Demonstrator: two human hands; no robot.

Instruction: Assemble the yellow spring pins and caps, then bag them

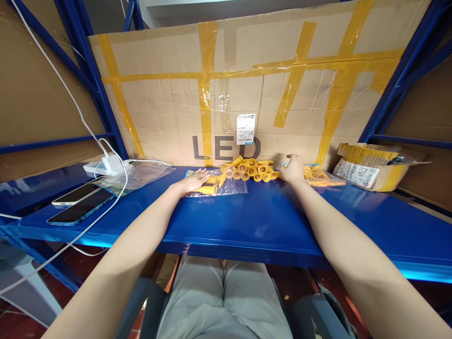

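My left hand (196, 181) lies with its fingers stretched out on a clear plastic bag (231, 187) that has yellow pieces (208, 189) in or under it. Beside it, at the middle of the blue shelf, is a pile of yellow tube-like pieces (252, 170), many with round ends facing me. My right hand (293, 168) is at the right end of the pile, next to a second bag of yellow pieces (318, 175). Its fingertips point toward the pile and are partly hidden, so whether they hold anything does not show.
A taped cardboard box (370, 172) stands at the right. Two phones (80, 205) lie at the left, near a power strip with a white charger (112, 162), and a white cable (123, 188) hangs over the shelf edge. Behind stands a large cardboard sheet (169, 113).
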